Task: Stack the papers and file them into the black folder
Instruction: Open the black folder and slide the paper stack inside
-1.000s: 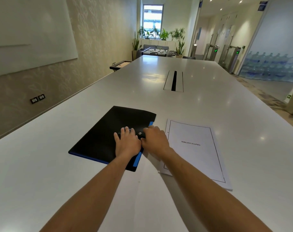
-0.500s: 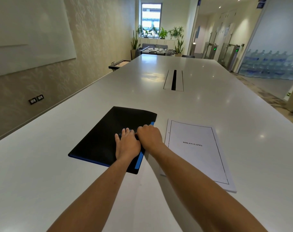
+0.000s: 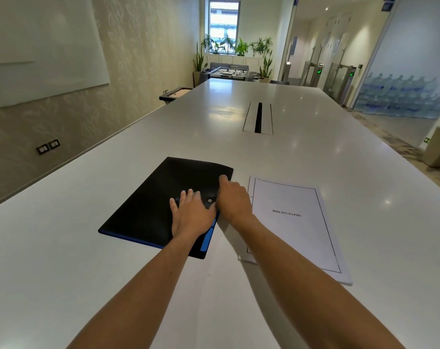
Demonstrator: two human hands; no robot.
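Note:
The black folder [image 3: 151,210] with a blue edge lies closed on the white table [image 3: 88,260], a little left of centre. My left hand [image 3: 191,215] rests flat on its near right part, fingers spread. My right hand [image 3: 235,201] sits over the folder's right edge, with its fingers curled onto the flap beside the round snap button [image 3: 209,200]. Whether the flap is lifted I cannot tell. A squared stack of white papers [image 3: 289,235], its top sheet reading BIBLIOGRAPHY, lies just right of the folder, partly under my right forearm.
The long table runs far ahead, with a cable slot [image 3: 258,117] in its middle. A wall with a whiteboard [image 3: 37,46] stands to the left. Plants and a football table [image 3: 229,71] are at the far end, and stacked water bottles [image 3: 400,96] are at the right.
My right hand slid along the folder's right edge away from me, covering the snap button and then uncovering it. My left hand stayed flat on the folder. The papers have not moved.

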